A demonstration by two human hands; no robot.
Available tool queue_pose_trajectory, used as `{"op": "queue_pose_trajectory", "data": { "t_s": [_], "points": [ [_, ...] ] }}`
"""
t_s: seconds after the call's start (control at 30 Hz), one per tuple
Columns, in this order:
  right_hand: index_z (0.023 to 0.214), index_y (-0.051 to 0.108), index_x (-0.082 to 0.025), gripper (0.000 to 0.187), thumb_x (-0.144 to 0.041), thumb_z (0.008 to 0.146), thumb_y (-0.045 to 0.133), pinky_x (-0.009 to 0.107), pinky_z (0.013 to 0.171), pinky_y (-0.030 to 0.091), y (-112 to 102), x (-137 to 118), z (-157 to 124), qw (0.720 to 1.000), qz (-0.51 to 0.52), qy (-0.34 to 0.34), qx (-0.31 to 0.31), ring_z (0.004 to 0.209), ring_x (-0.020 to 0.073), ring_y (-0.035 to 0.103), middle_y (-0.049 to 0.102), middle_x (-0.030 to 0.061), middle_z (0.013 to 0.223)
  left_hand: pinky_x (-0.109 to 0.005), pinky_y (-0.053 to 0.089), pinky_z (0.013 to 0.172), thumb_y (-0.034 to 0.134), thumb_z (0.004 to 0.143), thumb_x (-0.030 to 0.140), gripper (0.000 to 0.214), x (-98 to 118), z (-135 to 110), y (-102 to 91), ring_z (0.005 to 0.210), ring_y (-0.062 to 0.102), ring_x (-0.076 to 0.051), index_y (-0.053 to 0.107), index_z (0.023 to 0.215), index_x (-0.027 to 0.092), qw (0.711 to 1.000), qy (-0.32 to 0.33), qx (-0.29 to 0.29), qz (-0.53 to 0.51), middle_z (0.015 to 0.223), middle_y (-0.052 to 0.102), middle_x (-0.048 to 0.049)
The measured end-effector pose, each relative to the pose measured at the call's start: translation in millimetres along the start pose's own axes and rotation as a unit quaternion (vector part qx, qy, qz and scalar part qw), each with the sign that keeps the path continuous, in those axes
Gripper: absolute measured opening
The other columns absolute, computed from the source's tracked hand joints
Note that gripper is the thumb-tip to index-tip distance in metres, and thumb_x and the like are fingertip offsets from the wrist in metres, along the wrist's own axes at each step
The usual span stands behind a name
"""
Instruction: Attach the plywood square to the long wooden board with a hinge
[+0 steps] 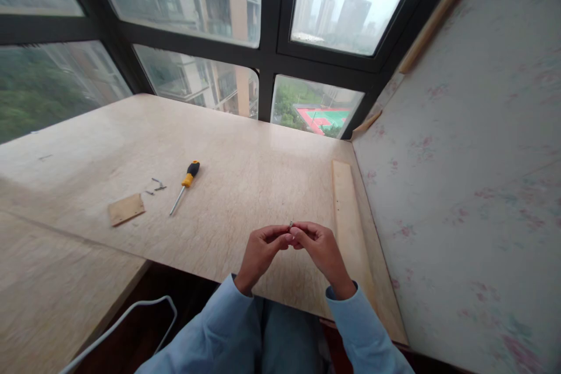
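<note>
Pale, marble-patterned tabletop [245, 175] carries everything here. Both hands meet just above its near edge, wrists bent inward and knuckles up. The left hand [260, 251] and right hand [322, 248] pinch one small metal piece [291, 224] between their fingertips; it is too tiny to identify. At ten o'clock from them lies a yellow-handled screwdriver [186, 186], with loose screws [158, 185] and a small wooden block [126, 208] beyond. A wooden strip [348, 228] lies at three o'clock.

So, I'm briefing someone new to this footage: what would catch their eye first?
The left hand and right hand meet above the near edge of the table, pinching a small metal part. Left of them lie a yellow-handled screwdriver, screws and a wooden offcut; a long wooden strip lies by the wall.
</note>
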State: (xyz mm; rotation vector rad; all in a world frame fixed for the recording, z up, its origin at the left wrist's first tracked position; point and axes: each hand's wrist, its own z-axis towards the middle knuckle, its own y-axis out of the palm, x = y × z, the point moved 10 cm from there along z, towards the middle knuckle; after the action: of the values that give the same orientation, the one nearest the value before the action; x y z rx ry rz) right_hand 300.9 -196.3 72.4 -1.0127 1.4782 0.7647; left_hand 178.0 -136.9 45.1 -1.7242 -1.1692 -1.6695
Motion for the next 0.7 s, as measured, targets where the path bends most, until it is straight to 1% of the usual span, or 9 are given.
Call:
{"op": "queue_pose_trajectory", "data": {
  "t_s": [0.13, 0.23, 0.33, 0.47, 0.57, 0.63, 0.7],
  "points": [
    [0.093, 0.075, -0.013, 0.037, -0.046, 0.076, 0.071, 0.032, 0.059, 0.059, 10, -8, 4, 0.998, -0.052, -0.013, -0.014, 0.066, 0.0212, 0.071, 0.076, 0.0090, 0.078, -0.031, 0.058, 0.070, 0.082, 0.069, 0.040, 0.047, -7, 0, -7.2, 0.075, 0.072, -0.021, 0.074, 0.104, 0.010, 0.999, -0.028, -0.012, -0.038, 0.085, 0.077, -0.0125],
    [0.093, 0.075, -0.015, 0.036, -0.047, 0.078, 0.068, 0.032, 0.060, 0.058, 19, -15, 7, 0.994, -0.099, -0.027, -0.023, 0.067, 0.0204, 0.070, 0.075, 0.0080, 0.078, -0.032, 0.058, 0.068, 0.084, 0.065, 0.042, 0.055, -15, 4, -17.2, 0.071, 0.072, -0.021, 0.071, 0.106, 0.008, 0.997, -0.047, 0.000, -0.065, 0.080, 0.076, -0.0121],
    [0.098, 0.073, -0.014, 0.040, -0.048, 0.078, 0.066, 0.032, 0.060, 0.058, 29, -17, 14, 0.990, -0.135, -0.029, -0.034, 0.070, 0.0203, 0.069, 0.075, 0.0087, 0.082, -0.031, 0.056, 0.064, 0.086, 0.060, 0.045, 0.061, -19, 8, -26.4, 0.067, 0.071, -0.020, 0.070, 0.104, 0.007, 0.996, -0.045, 0.014, -0.079, 0.075, 0.074, -0.0113],
    [0.107, 0.067, -0.013, 0.048, -0.048, 0.075, 0.066, 0.030, 0.052, 0.055, 35, -7, 22, 0.985, -0.171, -0.007, -0.033, 0.068, 0.0196, 0.069, 0.072, 0.0091, 0.091, -0.030, 0.055, 0.061, 0.086, 0.057, 0.049, 0.064, -23, 10, -30.5, 0.064, 0.070, -0.020, 0.071, 0.102, 0.007, 0.993, -0.039, 0.011, -0.109, 0.073, 0.073, -0.0105],
    [0.111, 0.065, -0.015, 0.048, -0.047, 0.075, 0.067, 0.029, 0.048, 0.054, 44, 6, 20, 0.981, -0.181, 0.001, -0.067, 0.066, 0.0195, 0.068, 0.070, 0.0068, 0.089, -0.031, 0.055, 0.065, 0.087, 0.056, 0.050, 0.063, -28, 8, -30.9, 0.067, 0.070, -0.021, 0.072, 0.101, 0.009, 0.989, -0.052, 0.008, -0.137, 0.077, 0.074, -0.0113],
    [0.114, 0.065, -0.016, 0.048, -0.042, 0.074, 0.069, 0.029, 0.051, 0.054, 46, 10, 16, 0.979, -0.188, -0.017, -0.081, 0.067, 0.0185, 0.067, 0.069, 0.0054, 0.088, -0.033, 0.056, 0.068, 0.089, 0.054, 0.049, 0.064, -33, 6, -30.0, 0.071, 0.070, -0.021, 0.072, 0.101, 0.009, 0.986, -0.066, 0.003, -0.156, 0.080, 0.074, -0.0115],
    [0.117, 0.065, -0.018, 0.048, -0.036, 0.073, 0.072, 0.030, 0.056, 0.055, 43, 8, 10, 0.975, -0.203, -0.049, -0.075, 0.066, 0.0160, 0.065, 0.068, 0.0046, 0.090, -0.034, 0.056, 0.071, 0.090, 0.052, 0.047, 0.065, -39, 4, -26.6, 0.072, 0.070, -0.022, 0.072, 0.101, 0.009, 0.981, -0.086, -0.012, -0.171, 0.081, 0.074, -0.0111]
  ]
}}
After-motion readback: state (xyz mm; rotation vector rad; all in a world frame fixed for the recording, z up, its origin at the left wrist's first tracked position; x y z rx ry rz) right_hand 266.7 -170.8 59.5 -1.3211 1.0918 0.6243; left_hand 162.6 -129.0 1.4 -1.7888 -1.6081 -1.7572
